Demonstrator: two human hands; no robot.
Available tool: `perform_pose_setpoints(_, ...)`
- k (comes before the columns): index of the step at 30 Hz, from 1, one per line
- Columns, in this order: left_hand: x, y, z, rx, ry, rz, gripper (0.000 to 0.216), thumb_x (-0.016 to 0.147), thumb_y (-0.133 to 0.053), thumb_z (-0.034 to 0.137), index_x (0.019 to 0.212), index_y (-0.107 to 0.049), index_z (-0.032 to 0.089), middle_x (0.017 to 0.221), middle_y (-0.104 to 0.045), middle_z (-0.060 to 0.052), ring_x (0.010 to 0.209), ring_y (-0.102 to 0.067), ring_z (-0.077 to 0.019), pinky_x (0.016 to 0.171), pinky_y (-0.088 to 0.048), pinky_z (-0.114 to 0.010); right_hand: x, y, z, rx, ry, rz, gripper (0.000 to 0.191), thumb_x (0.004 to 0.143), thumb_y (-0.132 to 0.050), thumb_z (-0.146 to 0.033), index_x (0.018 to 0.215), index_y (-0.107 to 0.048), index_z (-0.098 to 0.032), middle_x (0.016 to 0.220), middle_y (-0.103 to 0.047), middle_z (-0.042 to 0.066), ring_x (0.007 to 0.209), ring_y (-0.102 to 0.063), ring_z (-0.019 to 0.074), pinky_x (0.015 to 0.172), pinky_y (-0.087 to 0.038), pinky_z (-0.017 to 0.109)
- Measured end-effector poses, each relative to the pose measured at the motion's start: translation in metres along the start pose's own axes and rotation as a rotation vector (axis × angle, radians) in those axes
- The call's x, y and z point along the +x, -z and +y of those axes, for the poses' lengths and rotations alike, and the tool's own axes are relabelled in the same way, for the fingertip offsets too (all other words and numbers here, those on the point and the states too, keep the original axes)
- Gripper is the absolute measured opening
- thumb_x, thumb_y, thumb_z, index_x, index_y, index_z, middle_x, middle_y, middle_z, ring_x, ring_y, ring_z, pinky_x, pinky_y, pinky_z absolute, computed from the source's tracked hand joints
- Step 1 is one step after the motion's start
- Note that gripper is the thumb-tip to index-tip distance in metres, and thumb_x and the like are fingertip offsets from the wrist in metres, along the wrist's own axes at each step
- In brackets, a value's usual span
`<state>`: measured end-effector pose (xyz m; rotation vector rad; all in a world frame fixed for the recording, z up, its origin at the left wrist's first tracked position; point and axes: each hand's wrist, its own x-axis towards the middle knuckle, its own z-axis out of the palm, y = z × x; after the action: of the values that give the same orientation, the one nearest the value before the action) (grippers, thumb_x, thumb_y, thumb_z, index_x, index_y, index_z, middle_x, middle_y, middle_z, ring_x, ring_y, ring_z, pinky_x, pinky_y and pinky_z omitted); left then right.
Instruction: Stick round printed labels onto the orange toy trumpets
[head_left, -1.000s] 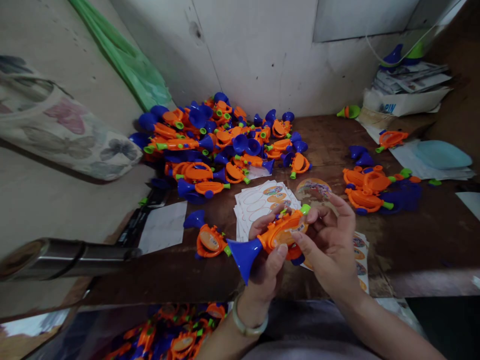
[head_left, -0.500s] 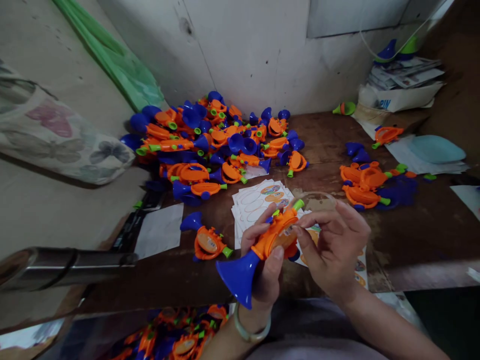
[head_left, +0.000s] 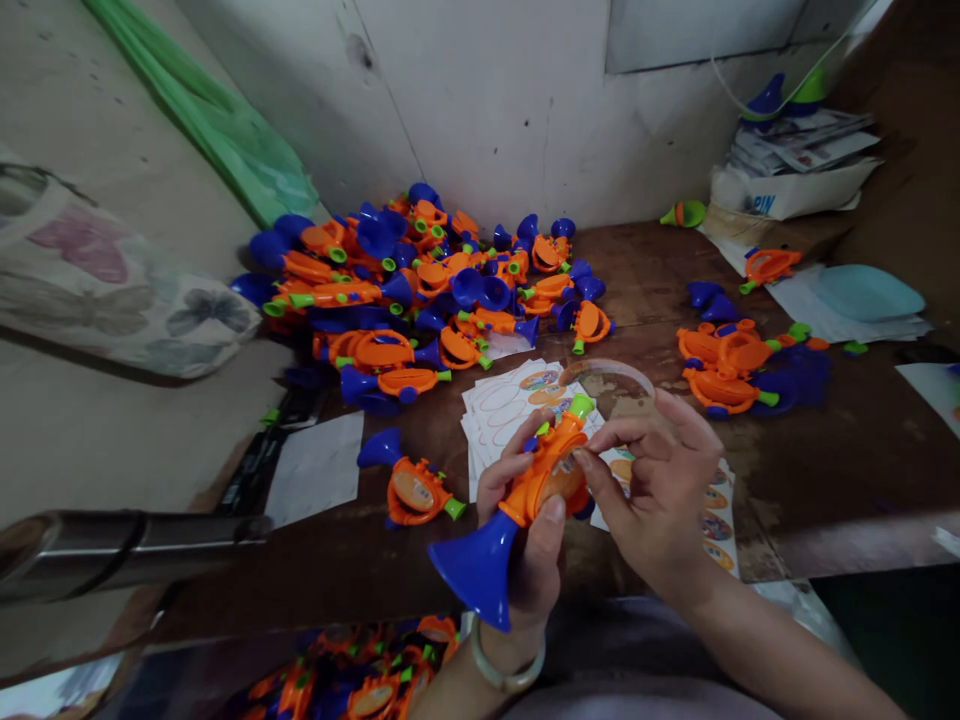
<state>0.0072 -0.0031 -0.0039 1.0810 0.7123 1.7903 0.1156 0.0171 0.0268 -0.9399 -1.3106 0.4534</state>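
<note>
My left hand [head_left: 525,540] is wrapped round an orange toy trumpet [head_left: 544,470] with a blue bell [head_left: 472,570] and a green mouthpiece, held tilted over the near edge of the brown table [head_left: 825,470]. My right hand [head_left: 660,490] presses its thumb and fingertips on an oval sticker on the trumpet's side. Under my hands lie white sticker sheets [head_left: 510,405] with oval labels. One single trumpet [head_left: 412,490] lies just left of my hands.
A big heap of orange and blue trumpets [head_left: 420,290] fills the back left of the table. A smaller group [head_left: 731,365] lies at the right. Papers and a box [head_left: 795,170] sit at the back right. A metal tube [head_left: 127,550] sticks out at the left. More trumpets [head_left: 352,680] lie below the table edge.
The trumpet in my left hand has tilted, its blue bell dropping down towards me. My right hand's fingers have stayed on the trumpet's side sticker.
</note>
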Motion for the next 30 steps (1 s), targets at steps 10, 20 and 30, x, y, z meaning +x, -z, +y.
perform_pose_setpoints(10, 0.003, 0.010, -0.005, 0.085, 0.054, 0.031, 0.028, 0.101, -0.079, 0.038, 0.127, -0.068, 0.033, 0.158, -0.067, -0.008, 0.145, -0.067, -0.0329, 0.120, -0.057, -0.055, 0.006, 0.002, -0.008, 0.100, -0.017, -0.008, 0.071, 0.092, -0.075, -0.004, 0.148, -0.049, -0.040, 0.093, -0.068, -0.004, 0.081, -0.072, 0.0175, 0.074, -0.067, 0.035)
perform_pose_setpoints(20, 0.007, 0.024, -0.008, 0.178, 0.042, -0.102, 0.021, 0.104, -0.075, 0.047, 0.108, -0.068, 0.028, 0.157, -0.064, -0.012, 0.146, -0.064, -0.0355, 0.119, -0.055, -0.058, 0.014, 0.013, -0.021, 0.086, -0.018, 0.036, 0.061, 0.094, -0.078, -0.006, 0.139, -0.055, -0.042, 0.091, -0.065, -0.007, 0.077, -0.070, 0.0147, 0.071, -0.068, 0.031)
perform_pose_setpoints(30, 0.020, 0.025, 0.009, 0.428, -0.174, -0.163, 0.008, 0.106, -0.075, 0.033, 0.109, -0.071, 0.027, 0.152, -0.067, -0.012, 0.142, -0.068, -0.0319, 0.114, -0.060, -0.053, 0.008, 0.007, -0.011, 0.177, -0.207, 0.040, 0.062, 0.092, -0.080, -0.011, 0.140, -0.055, -0.042, 0.123, -0.059, -0.001, 0.094, -0.069, 0.0132, 0.083, -0.067, 0.031)
